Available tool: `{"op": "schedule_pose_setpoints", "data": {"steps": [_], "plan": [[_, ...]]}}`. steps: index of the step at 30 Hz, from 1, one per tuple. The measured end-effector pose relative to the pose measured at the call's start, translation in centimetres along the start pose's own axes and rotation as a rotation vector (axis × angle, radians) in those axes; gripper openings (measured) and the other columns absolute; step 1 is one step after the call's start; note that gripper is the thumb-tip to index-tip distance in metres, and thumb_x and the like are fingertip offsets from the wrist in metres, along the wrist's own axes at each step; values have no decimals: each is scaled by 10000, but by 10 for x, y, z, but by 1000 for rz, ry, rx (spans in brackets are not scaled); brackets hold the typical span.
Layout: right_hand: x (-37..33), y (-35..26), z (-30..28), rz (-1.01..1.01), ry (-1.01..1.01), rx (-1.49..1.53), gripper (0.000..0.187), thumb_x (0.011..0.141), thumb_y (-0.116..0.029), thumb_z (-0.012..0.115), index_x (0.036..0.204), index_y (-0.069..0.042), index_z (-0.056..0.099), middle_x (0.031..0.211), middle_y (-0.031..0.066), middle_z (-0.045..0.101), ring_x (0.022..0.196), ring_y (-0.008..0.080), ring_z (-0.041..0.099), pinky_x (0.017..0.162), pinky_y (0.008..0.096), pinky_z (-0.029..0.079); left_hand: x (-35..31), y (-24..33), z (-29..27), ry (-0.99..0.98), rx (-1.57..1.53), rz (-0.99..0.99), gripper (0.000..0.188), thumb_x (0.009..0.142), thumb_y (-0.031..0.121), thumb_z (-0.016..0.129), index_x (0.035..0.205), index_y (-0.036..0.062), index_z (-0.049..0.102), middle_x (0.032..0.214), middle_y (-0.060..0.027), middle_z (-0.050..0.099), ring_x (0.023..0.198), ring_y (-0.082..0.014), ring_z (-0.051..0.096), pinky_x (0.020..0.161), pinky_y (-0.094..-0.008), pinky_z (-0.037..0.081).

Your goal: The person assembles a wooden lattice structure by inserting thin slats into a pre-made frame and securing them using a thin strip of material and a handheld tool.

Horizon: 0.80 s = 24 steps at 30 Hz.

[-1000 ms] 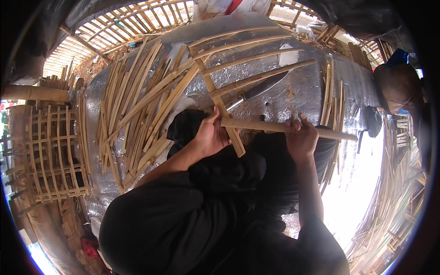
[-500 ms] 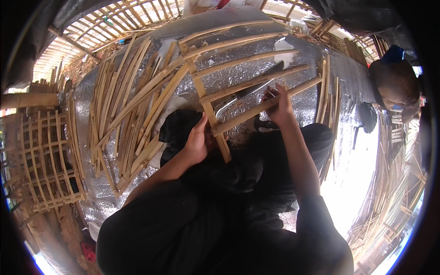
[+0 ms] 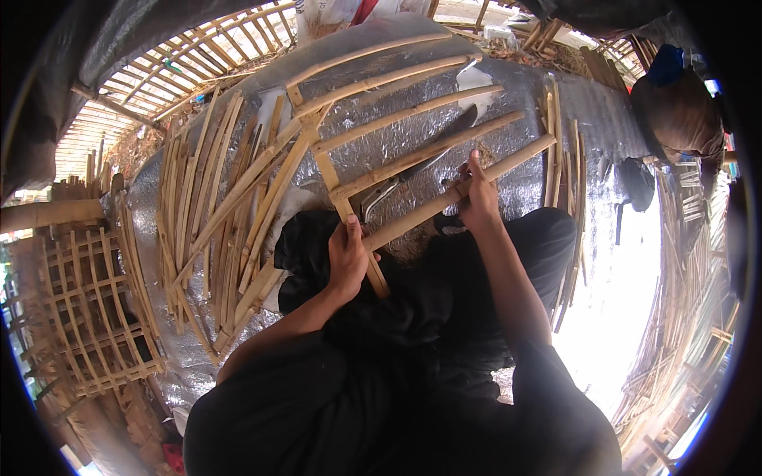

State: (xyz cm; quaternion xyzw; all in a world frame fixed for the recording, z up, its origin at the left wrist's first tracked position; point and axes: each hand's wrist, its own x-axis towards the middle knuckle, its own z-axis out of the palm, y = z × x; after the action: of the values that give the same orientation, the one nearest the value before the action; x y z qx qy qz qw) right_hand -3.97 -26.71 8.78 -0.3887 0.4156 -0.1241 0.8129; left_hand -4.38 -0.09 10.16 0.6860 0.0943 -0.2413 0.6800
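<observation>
The fingers (image 3: 352,230) of the left hand (image 3: 348,260) are closed around a flat, pale-tan bamboo crosspiece (image 3: 327,170), near the end of a long, rounded tan bamboo slat (image 3: 413,222); part of this grip is hidden. The right hand (image 3: 479,197) is partly curled and holds that slat toward its far end, one digit extended above it. Four further tan bamboo slats (image 3: 409,119) branch from the crosspiece, roughly parallel. Beneath the nearest of these, a dark, curved-blade metal knife (image 3: 436,161) lies on a crinkled silver foil sheet (image 3: 520,176). Left of the crosspiece, loose, narrow tan bamboo strips (image 3: 196,186) are heaped; beyond stands a brown bamboo lattice (image 3: 87,305).
</observation>
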Motion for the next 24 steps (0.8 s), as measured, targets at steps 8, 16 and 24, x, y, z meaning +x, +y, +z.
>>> {"op": "schedule_pose_setpoints", "data": {"steps": [8,16,24], "plan": [[-15,5,-1,-25,-68,113,392,1004,-434,652,1019,-56,551,931,59,526,802,196,558,708,377,504,13,18,-8,42,-39,148,542,1087,497,411,875,14,534,758,-49,528,573,-127,571,458,-272,496],[19,32,-15,168,53,2,464,953,-515,690,1028,-71,577,963,62,565,878,219,573,816,401,525,66,-3,-10,80,6,9,567,1068,542,428,909,15,564,769,-72,558,571,-162,586,484,-298,502],[10,29,-30,227,-60,-31,501,987,-420,667,1231,-3,535,1012,117,622,912,268,672,780,396,570,80,-27,-19,-53,75,-76,525,1056,513,495,1038,-5,573,889,-99,608,711,-183,646,613,-330,542]]}}
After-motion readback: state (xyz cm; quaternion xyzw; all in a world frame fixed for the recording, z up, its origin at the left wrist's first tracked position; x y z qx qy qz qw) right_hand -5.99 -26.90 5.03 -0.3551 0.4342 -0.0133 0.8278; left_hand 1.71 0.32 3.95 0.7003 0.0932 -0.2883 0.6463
